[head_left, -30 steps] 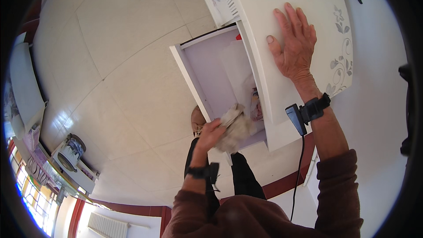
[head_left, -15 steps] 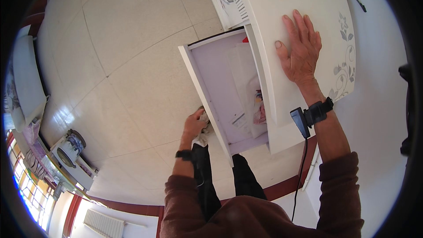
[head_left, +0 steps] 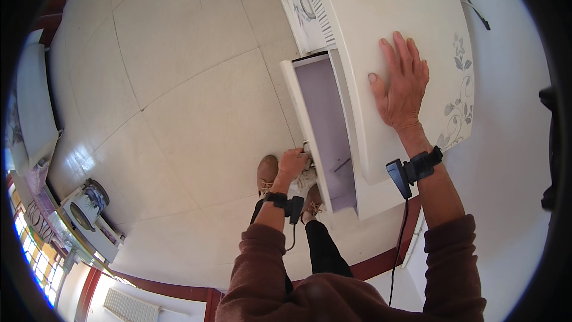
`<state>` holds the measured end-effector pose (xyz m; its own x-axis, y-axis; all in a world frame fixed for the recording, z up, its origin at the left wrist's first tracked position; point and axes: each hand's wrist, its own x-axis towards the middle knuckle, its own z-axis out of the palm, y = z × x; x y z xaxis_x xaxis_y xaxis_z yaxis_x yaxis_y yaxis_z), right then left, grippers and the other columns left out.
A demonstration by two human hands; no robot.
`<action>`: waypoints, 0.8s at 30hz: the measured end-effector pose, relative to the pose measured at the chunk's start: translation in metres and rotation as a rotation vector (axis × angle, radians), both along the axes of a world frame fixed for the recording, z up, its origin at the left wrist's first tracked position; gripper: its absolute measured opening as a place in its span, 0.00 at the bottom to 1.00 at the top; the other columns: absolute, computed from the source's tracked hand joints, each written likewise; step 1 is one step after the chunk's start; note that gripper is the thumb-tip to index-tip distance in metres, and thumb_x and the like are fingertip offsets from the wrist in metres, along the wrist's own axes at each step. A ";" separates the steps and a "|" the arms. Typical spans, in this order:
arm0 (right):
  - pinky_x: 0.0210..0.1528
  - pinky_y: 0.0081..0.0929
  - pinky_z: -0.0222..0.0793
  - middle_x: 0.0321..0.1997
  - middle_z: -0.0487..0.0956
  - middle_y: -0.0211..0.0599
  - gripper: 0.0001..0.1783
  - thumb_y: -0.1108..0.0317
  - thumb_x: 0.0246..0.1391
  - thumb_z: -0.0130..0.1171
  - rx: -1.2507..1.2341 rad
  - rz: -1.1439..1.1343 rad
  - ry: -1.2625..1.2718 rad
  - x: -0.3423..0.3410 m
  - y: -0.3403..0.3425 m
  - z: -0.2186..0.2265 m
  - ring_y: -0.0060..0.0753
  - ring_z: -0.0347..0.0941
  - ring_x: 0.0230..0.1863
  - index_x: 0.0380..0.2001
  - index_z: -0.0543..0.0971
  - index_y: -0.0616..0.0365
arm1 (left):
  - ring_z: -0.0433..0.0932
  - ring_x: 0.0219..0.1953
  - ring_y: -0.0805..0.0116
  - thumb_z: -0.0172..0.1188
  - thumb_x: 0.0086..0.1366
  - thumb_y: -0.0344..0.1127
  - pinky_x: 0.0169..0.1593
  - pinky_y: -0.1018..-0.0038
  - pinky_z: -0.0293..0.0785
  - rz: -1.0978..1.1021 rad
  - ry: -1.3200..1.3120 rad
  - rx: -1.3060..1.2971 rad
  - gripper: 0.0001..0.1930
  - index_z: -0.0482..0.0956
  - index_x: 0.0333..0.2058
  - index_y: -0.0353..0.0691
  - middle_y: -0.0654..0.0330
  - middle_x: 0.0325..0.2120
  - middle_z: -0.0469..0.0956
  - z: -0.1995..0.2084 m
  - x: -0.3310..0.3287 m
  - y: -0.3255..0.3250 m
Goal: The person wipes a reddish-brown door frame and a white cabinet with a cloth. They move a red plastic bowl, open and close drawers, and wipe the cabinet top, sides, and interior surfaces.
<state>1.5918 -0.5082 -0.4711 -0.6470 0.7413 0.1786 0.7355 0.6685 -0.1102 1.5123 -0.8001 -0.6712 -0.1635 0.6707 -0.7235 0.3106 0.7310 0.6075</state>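
Fingers of the left hand [head_left: 293, 164] are curled together around the handle on the front of the open drawer [head_left: 326, 125], with something pale bunched under the palm — cloth or paper, too small to tell which. The right hand [head_left: 402, 86] lies flat, fingers spread slightly apart and gripping nothing, pressed on the top of the white cabinet [head_left: 387, 18], near its flower-patterned edge. Both wrists carry dark strapped-on devices, with a cable hanging from the right one.

The drawer stands pulled out from the cabinet's front, its lilac interior looking nearly bare apart from a small dark mark on the bottom. Below it are the person's brown shoes on the pale tiled floor [head_left: 179, 83].

From where I stand, the risk is a pinch: if the drawer travels inward with that pale bundle by the handle, the bundle or a fingertip could catch between drawer front and frame. The dangling cable could also snag on the cabinet's corner. Leaning weight on the top might rock the cabinet.
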 end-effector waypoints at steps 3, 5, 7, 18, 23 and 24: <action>0.62 0.60 0.43 0.67 0.59 0.35 0.32 0.54 0.49 0.55 0.001 -0.001 -0.009 0.001 0.000 0.000 0.47 0.50 0.68 0.59 0.68 0.46 | 0.75 0.42 0.44 0.55 0.55 0.43 0.46 0.56 0.71 0.043 -0.100 -0.014 0.16 0.79 0.39 0.41 0.44 0.36 0.78 -0.005 0.026 0.027; 0.62 0.59 0.42 0.68 0.59 0.35 0.32 0.54 0.49 0.55 0.000 0.003 -0.011 0.001 -0.001 0.000 0.47 0.50 0.68 0.59 0.68 0.46 | 0.75 0.43 0.45 0.55 0.55 0.43 0.47 0.57 0.71 0.051 -0.126 -0.009 0.16 0.80 0.39 0.42 0.45 0.37 0.78 -0.006 0.041 0.044; 0.62 0.59 0.42 0.68 0.59 0.35 0.32 0.54 0.49 0.55 -0.002 0.008 -0.008 0.000 -0.001 0.000 0.47 0.50 0.68 0.59 0.68 0.46 | 0.76 0.44 0.47 0.54 0.55 0.43 0.48 0.58 0.71 0.062 -0.166 -0.030 0.17 0.80 0.40 0.43 0.47 0.39 0.78 -0.006 0.052 0.055; 0.63 0.59 0.42 0.68 0.59 0.36 0.33 0.54 0.48 0.54 -0.010 0.020 -0.008 0.000 -0.001 0.001 0.48 0.50 0.69 0.59 0.67 0.47 | 0.76 0.43 0.48 0.54 0.55 0.43 0.47 0.60 0.72 0.027 -0.134 -0.064 0.17 0.81 0.39 0.43 0.49 0.39 0.79 0.008 0.053 0.068; 0.63 0.59 0.42 0.68 0.58 0.36 0.33 0.54 0.49 0.54 -0.007 0.022 -0.023 0.000 0.001 0.001 0.48 0.49 0.69 0.60 0.67 0.47 | 0.80 0.36 0.57 0.57 0.56 0.40 0.42 0.67 0.75 0.297 -0.215 -0.003 0.15 0.81 0.38 0.38 0.52 0.35 0.81 0.036 0.020 0.053; 0.63 0.59 0.42 0.69 0.58 0.36 0.33 0.54 0.49 0.54 -0.002 0.023 -0.026 0.002 0.000 0.000 0.48 0.49 0.69 0.60 0.66 0.47 | 0.80 0.36 0.60 0.58 0.57 0.40 0.42 0.69 0.75 0.409 -0.317 -0.030 0.15 0.80 0.39 0.36 0.54 0.34 0.81 0.045 0.011 0.048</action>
